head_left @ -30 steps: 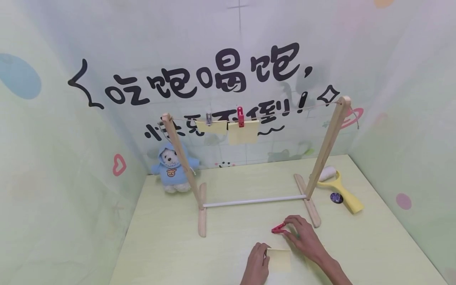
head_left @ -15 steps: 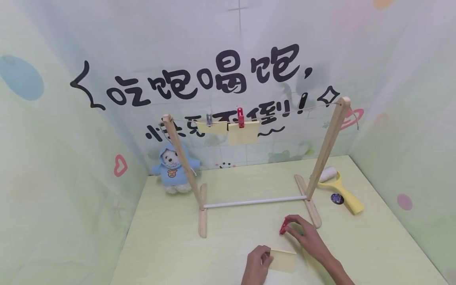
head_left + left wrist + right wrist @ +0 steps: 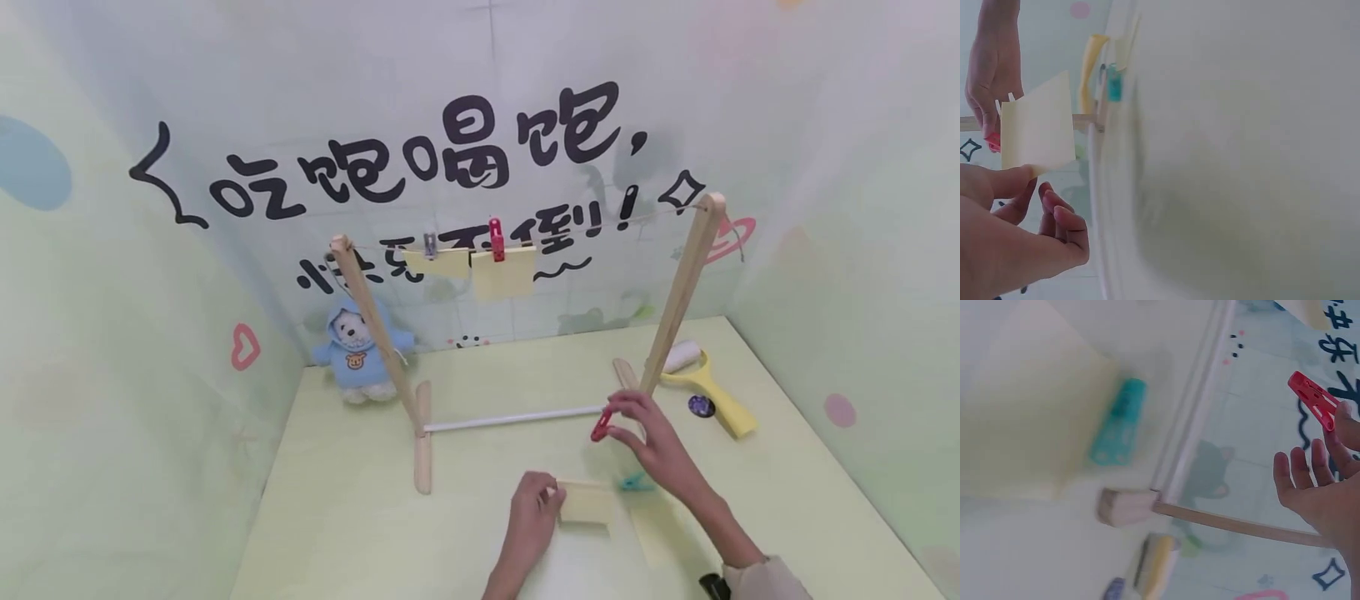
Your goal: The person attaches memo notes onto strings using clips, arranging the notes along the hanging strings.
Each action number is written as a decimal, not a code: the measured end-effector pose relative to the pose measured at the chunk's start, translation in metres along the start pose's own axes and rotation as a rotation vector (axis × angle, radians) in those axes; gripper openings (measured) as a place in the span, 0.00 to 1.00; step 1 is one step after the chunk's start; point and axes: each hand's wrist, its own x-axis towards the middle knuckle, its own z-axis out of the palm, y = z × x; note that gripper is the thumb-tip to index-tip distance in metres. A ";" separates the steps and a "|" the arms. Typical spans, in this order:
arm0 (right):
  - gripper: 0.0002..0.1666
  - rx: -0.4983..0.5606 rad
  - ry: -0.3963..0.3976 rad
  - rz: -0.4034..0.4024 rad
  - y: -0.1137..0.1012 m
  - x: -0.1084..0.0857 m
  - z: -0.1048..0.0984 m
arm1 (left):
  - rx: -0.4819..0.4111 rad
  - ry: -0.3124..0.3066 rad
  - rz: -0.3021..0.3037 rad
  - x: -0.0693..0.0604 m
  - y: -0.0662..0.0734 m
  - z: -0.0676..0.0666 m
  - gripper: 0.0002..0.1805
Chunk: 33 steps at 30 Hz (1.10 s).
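Observation:
My left hand (image 3: 534,512) pinches a pale yellow paper note (image 3: 587,505) by its left edge, held above the table; the left wrist view shows the thumb on the note (image 3: 1040,128). To its right and higher, my right hand (image 3: 656,437) pinches a red clothespin (image 3: 602,425) between thumb and fingertips. In the right wrist view the red clothespin (image 3: 1314,400) is tilted, with the other fingers spread apart from it. Two notes hang on the string between the wooden posts: one (image 3: 438,263) under a grey clothespin (image 3: 430,245), one (image 3: 504,275) under a red one.
A teal clothespin (image 3: 637,482) and another yellow note (image 3: 651,537) lie on the table below my right hand. The wooden rack's right post (image 3: 684,292) stands behind that hand. A yellow-handled roller (image 3: 720,396) and a dark round disc (image 3: 701,406) lie right; a plush toy (image 3: 360,350) sits left.
Both hands have risen and moved forward, the left with the note and the right with the red clothespin. The teal clothespin and the note on the table have come into fuller view.

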 end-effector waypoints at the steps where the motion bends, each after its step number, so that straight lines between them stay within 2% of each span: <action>1: 0.24 0.002 -0.007 -0.019 -0.006 0.012 -0.006 | 0.007 0.025 0.044 0.007 0.008 -0.004 0.06; 4: 0.20 -0.009 -0.017 -0.060 -0.027 0.046 -0.024 | 0.045 0.083 0.156 0.027 0.038 -0.019 0.05; 6: 0.18 -0.023 -0.012 -0.081 -0.042 0.069 -0.037 | 0.072 0.100 0.192 0.041 0.059 -0.030 0.05; 11: 0.18 -0.077 0.007 -0.107 -0.078 0.118 -0.065 | 0.082 0.080 0.183 0.071 0.112 -0.054 0.10; 14: 0.23 -0.122 0.006 -0.149 -0.098 0.145 -0.078 | 0.079 0.055 0.219 0.085 0.138 -0.067 0.10; 19: 0.22 -0.185 0.041 -0.202 -0.122 0.186 -0.095 | 0.038 0.003 0.242 0.106 0.178 -0.084 0.10; 25: 0.16 -0.205 0.056 -0.202 -0.137 0.229 -0.106 | -0.036 -0.004 0.229 0.121 0.210 -0.092 0.11; 29: 0.14 -0.191 0.045 -0.175 -0.141 0.248 -0.106 | -0.080 -0.004 0.230 0.125 0.221 -0.093 0.11; 33: 0.12 -0.163 0.038 -0.157 -0.144 0.259 -0.106 | -0.083 0.007 0.258 0.128 0.227 -0.093 0.12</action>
